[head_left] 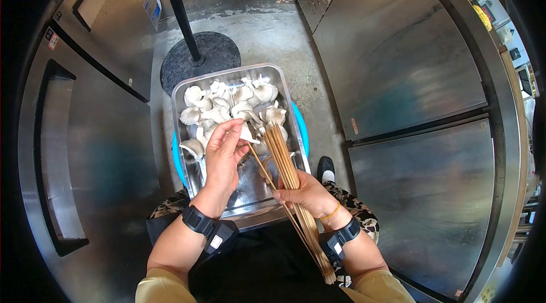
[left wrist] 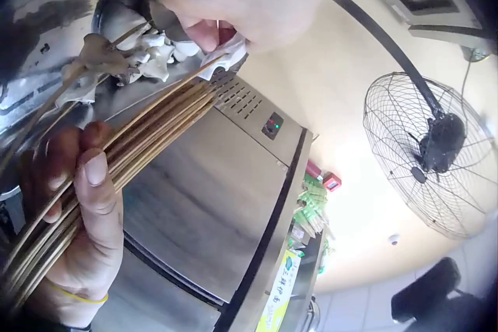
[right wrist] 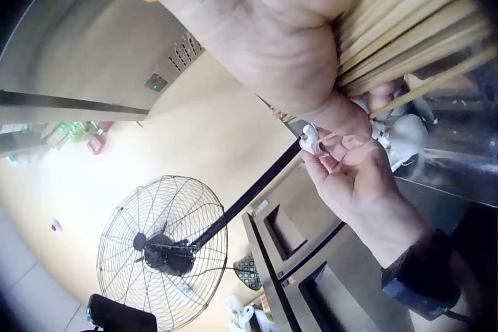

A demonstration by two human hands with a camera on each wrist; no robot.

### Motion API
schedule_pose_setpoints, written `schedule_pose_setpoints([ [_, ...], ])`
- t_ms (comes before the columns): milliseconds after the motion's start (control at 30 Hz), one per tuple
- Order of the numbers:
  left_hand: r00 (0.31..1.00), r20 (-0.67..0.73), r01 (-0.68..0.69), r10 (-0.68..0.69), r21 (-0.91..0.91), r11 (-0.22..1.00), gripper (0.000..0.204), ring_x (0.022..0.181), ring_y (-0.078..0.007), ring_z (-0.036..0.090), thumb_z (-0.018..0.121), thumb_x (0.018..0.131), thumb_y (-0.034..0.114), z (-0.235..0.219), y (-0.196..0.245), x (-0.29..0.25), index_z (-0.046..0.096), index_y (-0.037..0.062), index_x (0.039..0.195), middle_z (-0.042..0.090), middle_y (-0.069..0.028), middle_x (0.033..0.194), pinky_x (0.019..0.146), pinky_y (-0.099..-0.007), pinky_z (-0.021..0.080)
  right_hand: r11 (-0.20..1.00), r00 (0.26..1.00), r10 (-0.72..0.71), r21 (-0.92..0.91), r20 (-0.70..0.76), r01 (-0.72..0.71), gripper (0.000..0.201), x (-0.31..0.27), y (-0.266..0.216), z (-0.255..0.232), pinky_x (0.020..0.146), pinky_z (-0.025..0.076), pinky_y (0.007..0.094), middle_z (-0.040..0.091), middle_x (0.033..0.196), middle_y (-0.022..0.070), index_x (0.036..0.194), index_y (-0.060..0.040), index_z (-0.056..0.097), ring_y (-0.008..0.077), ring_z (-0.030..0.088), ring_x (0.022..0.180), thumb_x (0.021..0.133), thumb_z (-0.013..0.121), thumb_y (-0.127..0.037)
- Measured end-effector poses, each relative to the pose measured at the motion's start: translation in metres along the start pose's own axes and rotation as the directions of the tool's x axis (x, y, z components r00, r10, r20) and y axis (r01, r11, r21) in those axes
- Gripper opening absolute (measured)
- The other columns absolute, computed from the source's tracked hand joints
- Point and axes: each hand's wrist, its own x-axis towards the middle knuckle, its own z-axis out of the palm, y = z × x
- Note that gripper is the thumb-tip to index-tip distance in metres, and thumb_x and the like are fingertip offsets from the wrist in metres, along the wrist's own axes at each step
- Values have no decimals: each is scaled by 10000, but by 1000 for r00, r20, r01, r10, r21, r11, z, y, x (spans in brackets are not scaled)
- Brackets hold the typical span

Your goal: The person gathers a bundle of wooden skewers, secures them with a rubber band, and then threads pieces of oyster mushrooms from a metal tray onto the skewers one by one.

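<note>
My left hand [head_left: 223, 158] pinches a white oyster mushroom [head_left: 248, 134] between thumb and fingers, over a metal tray [head_left: 244, 186]. A thick bundle of bamboo skewers [head_left: 287, 166] is gripped in my right hand [head_left: 310, 196], slanting up toward the tray's middle. One skewer [head_left: 260, 162] stands apart from the bundle, under the right thumb, its tip right at the pinched mushroom. Many loose oyster mushrooms [head_left: 218, 114] fill the far part of the tray. In the left wrist view, a greyish mushroom [left wrist: 103, 55] overlaps a stick beyond the right hand.
The tray sits over a blue round tub [head_left: 301, 126] between the person's legs. Behind it stands a fan [right wrist: 163, 246] on a black pole [head_left: 181, 13] with a round base [head_left: 219, 52]. Steel cabinets flank both sides, left [head_left: 108, 143] and right [head_left: 421, 189].
</note>
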Motion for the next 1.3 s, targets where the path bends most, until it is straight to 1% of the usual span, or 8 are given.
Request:
schedule_pose_setpoints([
  [433, 984, 91, 148, -150, 35, 988, 150, 695, -61, 542, 615, 880, 148, -4, -1, -1, 624, 96, 1020, 588, 16, 917, 615, -187, 454, 999, 999, -33, -43, 12, 33, 236, -2, -3, -2, 508, 402, 190, 533, 705, -6, 901, -51, 508, 71, 508, 568, 784, 713, -67],
  [633, 979, 79, 180, -186, 75, 981, 142, 716, -60, 545, 616, 879, 145, 4, -7, -15, 619, 90, 1010, 593, 25, 877, 621, -190, 446, 997, 998, -58, -56, -24, 57, 224, -3, -4, 0, 508, 402, 192, 532, 704, -7, 893, -54, 511, 69, 505, 566, 783, 706, -53],
  [667, 976, 61, 205, -211, 96, 974, 150, 669, -42, 546, 600, 889, 149, 9, -8, -18, 612, 94, 1029, 591, 39, 798, 578, -165, 449, 996, 998, -59, -61, -27, 57, 221, -4, -4, -1, 508, 402, 193, 533, 706, -7, 892, -55, 512, 69, 506, 566, 783, 704, -51],
  [800, 957, 106, 256, -269, 123, 959, 152, 729, -66, 543, 612, 883, 159, 8, -18, -28, 603, 85, 1016, 594, 18, 862, 636, -204, 445, 996, 998, -62, -70, -20, 60, 225, -5, -3, -5, 512, 403, 192, 536, 706, -8, 903, -51, 514, 70, 506, 572, 781, 703, -47],
  [900, 947, 118, 284, -300, 138, 949, 148, 707, -50, 534, 602, 889, 166, 11, -25, -36, 603, 92, 1017, 583, 33, 844, 614, -183, 458, 995, 998, -60, -87, -34, 57, 246, -7, -2, -8, 515, 407, 194, 537, 721, -7, 930, -43, 511, 68, 507, 584, 779, 705, -49],
  [1033, 934, 151, 300, -325, 165, 939, 177, 734, -59, 529, 588, 897, 168, 5, -36, -30, 581, 93, 1057, 576, 26, 870, 648, -202, 465, 994, 993, -98, -63, -60, 95, 249, -12, -2, -10, 539, 416, 194, 538, 750, 2, 970, -29, 507, 67, 513, 618, 791, 680, -42],
  [1133, 908, 116, 373, -403, 215, 903, 181, 763, -79, 544, 577, 903, 170, 3, -43, -26, 574, 99, 1070, 562, 25, 897, 667, -212, 470, 991, 989, -131, -45, -65, 129, 215, -23, -8, -12, 574, 432, 212, 539, 771, 22, 988, -17, 512, 89, 532, 659, 808, 628, -27],
  [1300, 894, 119, 389, -432, 274, 880, 242, 792, -107, 570, 596, 894, 211, 1, -52, -27, 545, 77, 1089, 568, -10, 889, 697, -241, 490, 986, 995, -26, 166, 92, 11, 142, -25, 1, -18, 583, 433, 250, 531, 727, 42, 925, -13, 525, 138, 541, 631, 804, 592, -47],
])
